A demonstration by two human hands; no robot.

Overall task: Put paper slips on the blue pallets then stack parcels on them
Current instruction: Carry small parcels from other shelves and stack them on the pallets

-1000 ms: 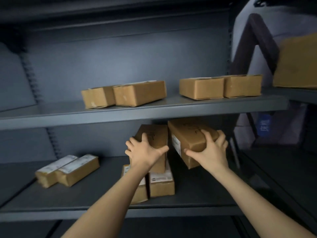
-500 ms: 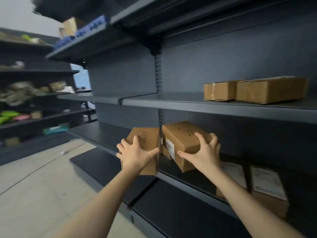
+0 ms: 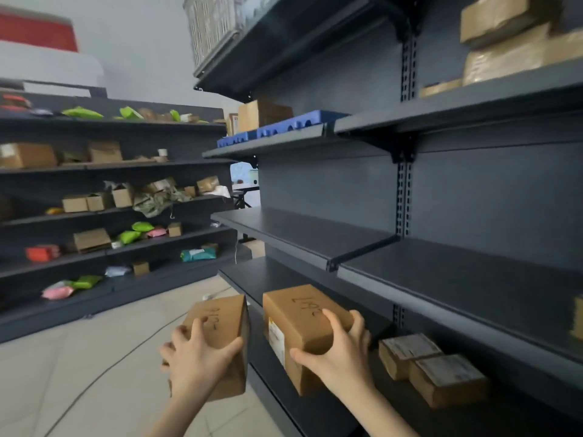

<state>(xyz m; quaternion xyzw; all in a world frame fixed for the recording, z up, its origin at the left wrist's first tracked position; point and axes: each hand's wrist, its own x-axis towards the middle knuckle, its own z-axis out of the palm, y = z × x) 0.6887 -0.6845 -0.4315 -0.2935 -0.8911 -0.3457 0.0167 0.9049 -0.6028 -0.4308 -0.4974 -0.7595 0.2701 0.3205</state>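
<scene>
The dark shelving (image 3: 457, 279) fills the right side. On a higher shelf, well ahead, lie the blue pallets (image 3: 299, 123), one bearing a brown box (image 3: 263, 113) (no paper slip can be made out from here). Low in view, the left hand (image 3: 197, 362) grasps the left parcel (image 3: 220, 320) and the right hand (image 3: 342, 357) grasps the right parcel (image 3: 304, 323), side by side, just apart. This looks like the carrying step. Next, both parcels need raising to pallet height and setting down squarely.

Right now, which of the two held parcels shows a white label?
The right hand's parcel; the left hand's parcel shows only handwriting.
</scene>
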